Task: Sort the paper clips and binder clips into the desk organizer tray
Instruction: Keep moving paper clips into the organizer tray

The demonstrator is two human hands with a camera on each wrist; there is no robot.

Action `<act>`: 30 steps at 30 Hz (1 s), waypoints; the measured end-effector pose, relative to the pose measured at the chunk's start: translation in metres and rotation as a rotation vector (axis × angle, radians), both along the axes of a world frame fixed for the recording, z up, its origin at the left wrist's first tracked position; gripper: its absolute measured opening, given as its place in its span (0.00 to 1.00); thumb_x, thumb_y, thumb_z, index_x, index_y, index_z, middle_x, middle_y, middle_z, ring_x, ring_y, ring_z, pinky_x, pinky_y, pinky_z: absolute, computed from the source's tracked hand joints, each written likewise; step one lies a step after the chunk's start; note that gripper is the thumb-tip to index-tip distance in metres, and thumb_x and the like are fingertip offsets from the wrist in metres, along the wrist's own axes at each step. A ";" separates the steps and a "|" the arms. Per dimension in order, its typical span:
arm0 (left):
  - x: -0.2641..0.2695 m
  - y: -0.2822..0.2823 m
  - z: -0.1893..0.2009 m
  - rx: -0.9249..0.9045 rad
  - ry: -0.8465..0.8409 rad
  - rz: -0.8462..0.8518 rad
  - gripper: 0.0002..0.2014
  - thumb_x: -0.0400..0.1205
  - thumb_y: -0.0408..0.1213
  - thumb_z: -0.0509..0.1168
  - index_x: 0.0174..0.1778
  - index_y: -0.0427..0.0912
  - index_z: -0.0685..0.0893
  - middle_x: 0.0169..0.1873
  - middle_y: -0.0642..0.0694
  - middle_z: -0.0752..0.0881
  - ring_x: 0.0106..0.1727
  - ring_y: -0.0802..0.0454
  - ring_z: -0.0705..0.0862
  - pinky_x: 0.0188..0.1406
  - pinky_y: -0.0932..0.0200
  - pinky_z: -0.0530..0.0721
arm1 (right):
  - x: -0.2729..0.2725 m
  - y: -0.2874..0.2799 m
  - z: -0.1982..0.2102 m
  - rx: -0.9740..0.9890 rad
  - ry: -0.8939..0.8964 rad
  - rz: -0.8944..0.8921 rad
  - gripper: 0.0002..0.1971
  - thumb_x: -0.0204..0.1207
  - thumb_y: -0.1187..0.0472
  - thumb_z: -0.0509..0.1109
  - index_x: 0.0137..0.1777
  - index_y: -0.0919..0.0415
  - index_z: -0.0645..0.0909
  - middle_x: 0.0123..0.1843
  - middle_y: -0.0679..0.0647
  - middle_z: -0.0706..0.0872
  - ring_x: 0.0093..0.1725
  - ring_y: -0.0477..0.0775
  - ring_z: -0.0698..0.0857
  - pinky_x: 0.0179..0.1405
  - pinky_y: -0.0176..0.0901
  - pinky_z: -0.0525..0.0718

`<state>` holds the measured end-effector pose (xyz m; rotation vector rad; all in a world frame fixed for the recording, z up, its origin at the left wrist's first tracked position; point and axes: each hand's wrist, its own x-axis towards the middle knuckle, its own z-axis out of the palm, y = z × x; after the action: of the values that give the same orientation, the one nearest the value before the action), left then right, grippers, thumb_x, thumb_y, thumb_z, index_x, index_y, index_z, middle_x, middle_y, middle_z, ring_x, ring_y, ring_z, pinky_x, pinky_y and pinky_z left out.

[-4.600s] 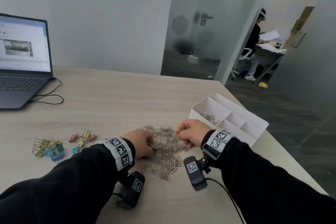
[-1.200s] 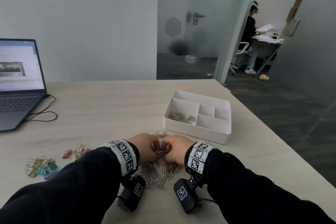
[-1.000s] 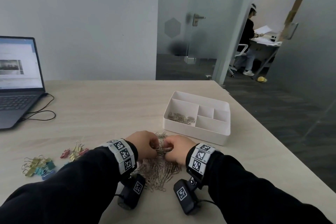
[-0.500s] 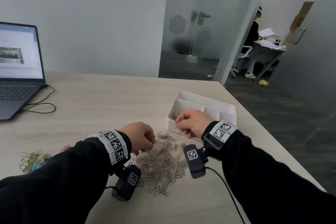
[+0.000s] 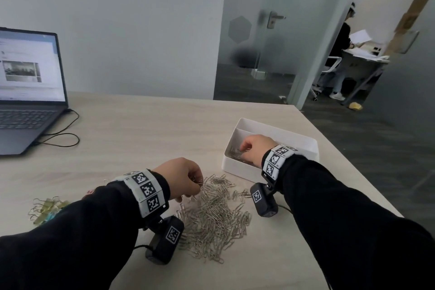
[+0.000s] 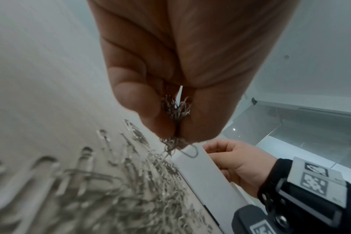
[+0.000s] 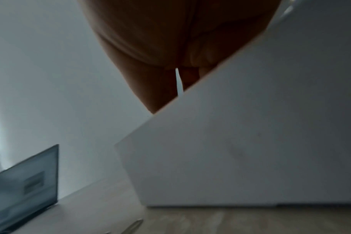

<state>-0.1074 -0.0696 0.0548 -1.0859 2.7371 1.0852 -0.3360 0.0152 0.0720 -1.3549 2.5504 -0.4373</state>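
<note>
A loose pile of silver paper clips [image 5: 214, 214] lies on the table in front of me. My left hand [image 5: 197, 183] hovers at the pile's far left edge and pinches a small bunch of paper clips [image 6: 176, 109] between thumb and fingers. My right hand [image 5: 244, 148] reaches into the left compartment of the white organizer tray [image 5: 294, 139]; its fingers are curled down over the clips in the compartment [image 5: 235, 155]. In the right wrist view the tray wall [image 7: 250, 142] hides its fingertips. Coloured binder clips [image 5: 47, 207] lie at the left, partly behind my left sleeve.
An open laptop [image 5: 26, 92] with a black cable [image 5: 63, 139] stands at the far left of the table. The table's right edge runs just beyond the tray. Through a glass door a person [image 5: 339, 54] stands at another desk.
My right hand has moved from the pile into the tray's left compartment with a pinch of clips. My left hand has lifted a small bunch off the pile.
</note>
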 end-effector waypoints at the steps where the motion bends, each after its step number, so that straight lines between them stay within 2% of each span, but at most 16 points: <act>1: -0.005 0.001 0.002 -0.004 0.019 0.004 0.04 0.73 0.33 0.69 0.40 0.47 0.87 0.33 0.47 0.91 0.25 0.55 0.86 0.27 0.60 0.89 | 0.000 0.004 -0.001 -0.011 -0.016 0.017 0.10 0.73 0.58 0.75 0.54 0.50 0.87 0.54 0.47 0.88 0.55 0.51 0.86 0.52 0.36 0.79; 3: -0.014 0.002 0.008 -0.011 0.058 0.014 0.04 0.74 0.33 0.70 0.40 0.46 0.87 0.32 0.47 0.91 0.21 0.57 0.84 0.23 0.62 0.86 | 0.002 0.014 0.000 -0.082 -0.045 0.044 0.11 0.75 0.58 0.73 0.57 0.53 0.87 0.57 0.48 0.89 0.55 0.50 0.86 0.53 0.36 0.79; 6: -0.036 0.004 0.020 -0.015 0.115 0.009 0.03 0.74 0.33 0.71 0.40 0.46 0.87 0.30 0.48 0.89 0.19 0.60 0.83 0.21 0.65 0.82 | 0.001 0.037 -0.001 -0.206 -0.034 0.065 0.10 0.79 0.59 0.67 0.55 0.53 0.88 0.55 0.47 0.87 0.50 0.47 0.83 0.50 0.36 0.75; 9: -0.065 0.005 0.033 -0.023 0.178 0.004 0.02 0.74 0.34 0.72 0.39 0.46 0.88 0.28 0.48 0.89 0.19 0.58 0.83 0.21 0.64 0.82 | -0.004 0.060 -0.010 -0.267 -0.017 0.058 0.08 0.79 0.56 0.68 0.53 0.51 0.88 0.55 0.47 0.81 0.51 0.48 0.81 0.56 0.40 0.77; 11: -0.086 0.006 0.040 -0.041 0.211 0.011 0.02 0.74 0.33 0.71 0.40 0.44 0.88 0.28 0.48 0.88 0.18 0.59 0.82 0.20 0.66 0.81 | -0.008 0.075 -0.019 -0.283 -0.050 0.012 0.09 0.78 0.54 0.69 0.55 0.50 0.87 0.54 0.46 0.77 0.49 0.47 0.80 0.57 0.41 0.79; 14: -0.115 0.007 0.045 -0.081 0.248 0.032 0.03 0.74 0.31 0.70 0.40 0.43 0.87 0.29 0.47 0.88 0.20 0.58 0.84 0.20 0.64 0.83 | -0.012 0.093 -0.029 -0.224 -0.159 0.017 0.12 0.76 0.51 0.71 0.59 0.45 0.83 0.57 0.45 0.77 0.54 0.46 0.81 0.59 0.42 0.79; 17: -0.137 0.007 0.041 -0.169 0.236 0.062 0.06 0.73 0.33 0.69 0.34 0.49 0.85 0.33 0.46 0.90 0.31 0.47 0.89 0.33 0.53 0.91 | -0.011 0.097 -0.032 -0.143 -0.179 0.081 0.17 0.76 0.49 0.71 0.64 0.44 0.80 0.58 0.44 0.78 0.56 0.46 0.80 0.56 0.41 0.78; 19: -0.149 0.008 0.036 -0.206 0.209 0.067 0.04 0.73 0.35 0.69 0.35 0.49 0.86 0.37 0.46 0.91 0.37 0.43 0.90 0.40 0.52 0.91 | -0.010 0.096 -0.032 -0.114 -0.149 0.098 0.20 0.75 0.49 0.70 0.67 0.44 0.78 0.62 0.45 0.79 0.59 0.48 0.79 0.60 0.44 0.78; 21: -0.157 0.010 0.032 -0.268 0.165 0.045 0.02 0.73 0.36 0.71 0.38 0.49 0.87 0.40 0.47 0.91 0.39 0.45 0.88 0.40 0.57 0.87 | -0.009 0.094 -0.033 -0.079 -0.102 0.094 0.22 0.73 0.47 0.69 0.69 0.41 0.75 0.66 0.47 0.79 0.63 0.51 0.79 0.66 0.50 0.78; 23: -0.161 0.011 0.026 -0.291 0.129 0.026 0.02 0.73 0.38 0.72 0.40 0.50 0.87 0.43 0.48 0.91 0.40 0.48 0.85 0.41 0.60 0.83 | -0.008 0.094 -0.033 -0.051 -0.086 0.079 0.23 0.72 0.45 0.68 0.68 0.38 0.74 0.67 0.47 0.79 0.65 0.52 0.79 0.68 0.53 0.77; 27: -0.153 0.013 0.025 -0.240 0.126 0.015 0.11 0.75 0.41 0.73 0.53 0.51 0.88 0.52 0.52 0.89 0.52 0.52 0.87 0.57 0.56 0.84 | -0.006 0.094 -0.033 -0.060 -0.100 0.063 0.24 0.71 0.47 0.69 0.68 0.36 0.75 0.67 0.46 0.79 0.64 0.52 0.80 0.67 0.51 0.79; 30: -0.132 0.017 0.034 -0.212 0.192 0.037 0.11 0.75 0.43 0.73 0.53 0.51 0.88 0.49 0.56 0.88 0.49 0.54 0.86 0.51 0.60 0.81 | -0.004 0.095 -0.030 -0.053 -0.095 0.055 0.24 0.71 0.49 0.70 0.68 0.37 0.76 0.66 0.45 0.79 0.63 0.51 0.80 0.66 0.49 0.79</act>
<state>-0.2390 -0.0522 0.0885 -1.1127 3.0547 0.9677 -0.3403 0.1097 0.0421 -1.3844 2.4350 -0.5497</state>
